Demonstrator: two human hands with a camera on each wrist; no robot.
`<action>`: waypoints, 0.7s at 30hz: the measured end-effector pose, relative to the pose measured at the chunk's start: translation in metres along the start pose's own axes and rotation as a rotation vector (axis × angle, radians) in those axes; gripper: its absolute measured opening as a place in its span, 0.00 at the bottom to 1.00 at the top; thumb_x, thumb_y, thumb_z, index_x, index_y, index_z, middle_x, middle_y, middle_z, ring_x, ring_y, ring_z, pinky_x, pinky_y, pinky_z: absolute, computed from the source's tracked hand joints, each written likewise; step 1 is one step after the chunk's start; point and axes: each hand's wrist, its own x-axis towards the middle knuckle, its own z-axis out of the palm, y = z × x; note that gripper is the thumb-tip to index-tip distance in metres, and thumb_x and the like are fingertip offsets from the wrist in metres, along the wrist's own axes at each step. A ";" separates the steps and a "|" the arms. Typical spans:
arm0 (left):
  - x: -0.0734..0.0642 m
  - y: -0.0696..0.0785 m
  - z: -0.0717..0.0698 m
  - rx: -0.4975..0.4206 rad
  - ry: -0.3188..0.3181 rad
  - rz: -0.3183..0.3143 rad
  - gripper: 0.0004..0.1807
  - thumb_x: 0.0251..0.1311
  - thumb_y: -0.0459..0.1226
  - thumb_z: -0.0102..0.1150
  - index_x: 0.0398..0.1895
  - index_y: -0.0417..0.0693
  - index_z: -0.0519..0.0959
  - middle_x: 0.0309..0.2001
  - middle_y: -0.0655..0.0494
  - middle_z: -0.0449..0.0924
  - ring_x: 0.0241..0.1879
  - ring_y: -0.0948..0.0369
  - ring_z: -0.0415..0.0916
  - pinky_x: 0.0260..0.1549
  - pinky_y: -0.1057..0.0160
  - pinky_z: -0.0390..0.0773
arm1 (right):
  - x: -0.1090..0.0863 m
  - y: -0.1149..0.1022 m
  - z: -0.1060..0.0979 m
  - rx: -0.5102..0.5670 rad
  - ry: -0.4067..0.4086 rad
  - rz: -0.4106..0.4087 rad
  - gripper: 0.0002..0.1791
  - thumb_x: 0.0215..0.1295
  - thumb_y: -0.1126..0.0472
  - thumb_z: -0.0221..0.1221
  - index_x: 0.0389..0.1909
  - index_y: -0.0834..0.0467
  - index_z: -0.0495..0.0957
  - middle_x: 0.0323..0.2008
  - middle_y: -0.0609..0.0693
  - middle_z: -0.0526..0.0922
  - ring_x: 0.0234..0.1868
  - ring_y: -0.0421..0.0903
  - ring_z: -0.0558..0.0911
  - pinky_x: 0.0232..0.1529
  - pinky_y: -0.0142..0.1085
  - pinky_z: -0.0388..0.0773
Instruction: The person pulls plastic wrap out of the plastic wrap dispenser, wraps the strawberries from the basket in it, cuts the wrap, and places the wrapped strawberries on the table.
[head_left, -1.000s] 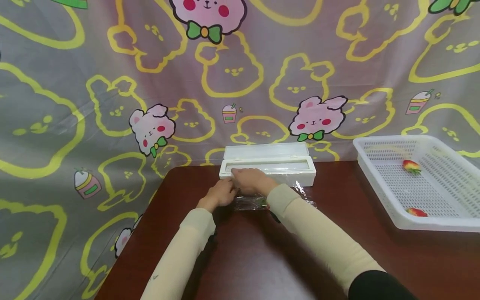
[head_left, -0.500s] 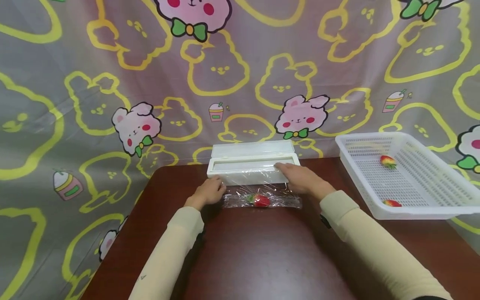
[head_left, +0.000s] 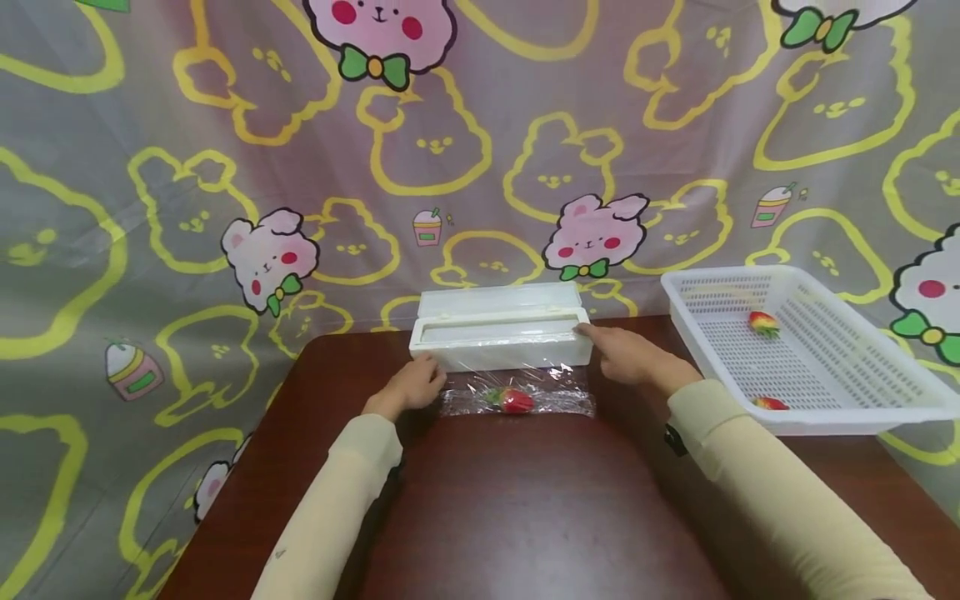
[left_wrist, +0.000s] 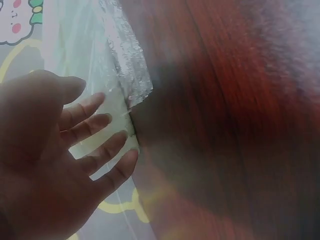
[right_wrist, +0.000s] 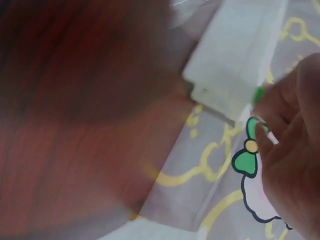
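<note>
Left hand [head_left: 414, 385] lay spread by long white plastic box [head_left: 501, 340]; right hand [head_left: 628, 355] at its right end — grip unclear; brown wooden table [head_left: 300, 417] ended left.

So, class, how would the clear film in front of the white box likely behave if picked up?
The clear film would probably be floppy, as it lies wrinkled and creased. It is likely light and easily torn, since it looks thin and see-through. Lifting it may also disturb the strawberry near its front edge.
</note>
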 end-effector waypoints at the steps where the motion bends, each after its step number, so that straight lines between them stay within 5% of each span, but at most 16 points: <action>1: -0.002 -0.001 0.000 -0.001 0.003 0.008 0.11 0.76 0.41 0.48 0.36 0.45 0.74 0.41 0.50 0.71 0.37 0.53 0.71 0.41 0.50 0.75 | 0.001 -0.001 -0.003 0.019 0.000 -0.006 0.32 0.67 0.71 0.52 0.74 0.66 0.63 0.66 0.66 0.75 0.63 0.62 0.77 0.65 0.59 0.71; 8: -0.040 0.022 -0.007 0.100 -0.002 0.079 0.17 0.65 0.40 0.68 0.51 0.41 0.79 0.47 0.49 0.76 0.47 0.52 0.76 0.47 0.49 0.79 | -0.003 -0.029 -0.002 -0.065 0.149 -0.156 0.25 0.63 0.63 0.64 0.62 0.64 0.77 0.56 0.62 0.81 0.56 0.61 0.81 0.58 0.58 0.76; 12: -0.042 0.037 0.007 0.262 0.036 0.184 0.24 0.58 0.39 0.73 0.56 0.42 0.79 0.52 0.49 0.76 0.53 0.49 0.76 0.47 0.47 0.81 | -0.017 -0.045 0.023 -0.229 0.076 -0.200 0.21 0.56 0.53 0.74 0.47 0.59 0.84 0.42 0.53 0.82 0.44 0.53 0.82 0.45 0.52 0.78; 16: -0.037 0.051 0.016 0.408 0.136 0.249 0.16 0.55 0.31 0.71 0.47 0.44 0.82 0.47 0.50 0.79 0.46 0.50 0.79 0.41 0.49 0.82 | -0.022 -0.050 0.046 -0.410 0.074 -0.214 0.16 0.47 0.53 0.77 0.31 0.54 0.82 0.32 0.48 0.79 0.38 0.52 0.81 0.38 0.46 0.74; 21: -0.036 0.059 0.023 0.466 0.178 0.226 0.08 0.54 0.27 0.68 0.33 0.48 0.85 0.36 0.52 0.82 0.37 0.51 0.83 0.34 0.51 0.83 | -0.021 -0.049 0.062 -0.476 0.195 -0.272 0.08 0.47 0.65 0.70 0.21 0.53 0.78 0.26 0.48 0.77 0.32 0.52 0.80 0.33 0.43 0.72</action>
